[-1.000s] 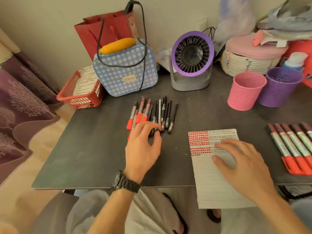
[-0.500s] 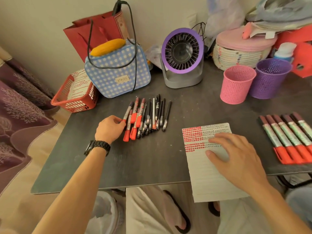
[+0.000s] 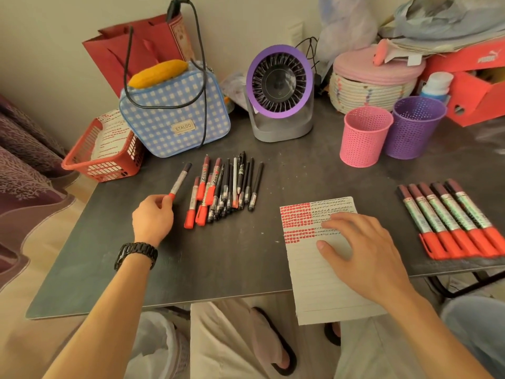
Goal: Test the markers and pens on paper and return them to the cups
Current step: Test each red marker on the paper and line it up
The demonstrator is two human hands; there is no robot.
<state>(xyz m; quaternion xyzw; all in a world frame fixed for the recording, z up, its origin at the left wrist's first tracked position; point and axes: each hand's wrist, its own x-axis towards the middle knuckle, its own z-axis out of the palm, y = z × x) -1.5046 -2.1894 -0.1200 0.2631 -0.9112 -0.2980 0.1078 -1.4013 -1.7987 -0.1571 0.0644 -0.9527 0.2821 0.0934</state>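
My left hand point(image 3: 153, 218) pinches the red cap end of a thin red marker point(image 3: 180, 180), which is set apart to the left of the pile. The pile of red markers and black pens point(image 3: 226, 188) lies mid-table. My right hand point(image 3: 358, 248) rests flat with spread fingers on a lined paper point(image 3: 319, 280) that has rows of red and black test marks at its top and hangs over the table's front edge. Several thick red-capped markers point(image 3: 448, 218) lie in a row at the right. An empty pink mesh cup point(image 3: 364, 136) and a purple mesh cup point(image 3: 412, 127) stand behind.
At the back stand a purple desk fan point(image 3: 280, 91), a blue checked bag point(image 3: 175, 113) and a woven basket with a pink lid point(image 3: 371, 83). A red basket with paper point(image 3: 103, 151) sits at the table's left corner. Orange boxes point(image 3: 472, 86) crowd the far right.
My left hand moved from over the pile to its left side, took one thin red marker by its cap and drew it away from the pile. My right hand stayed on the paper.
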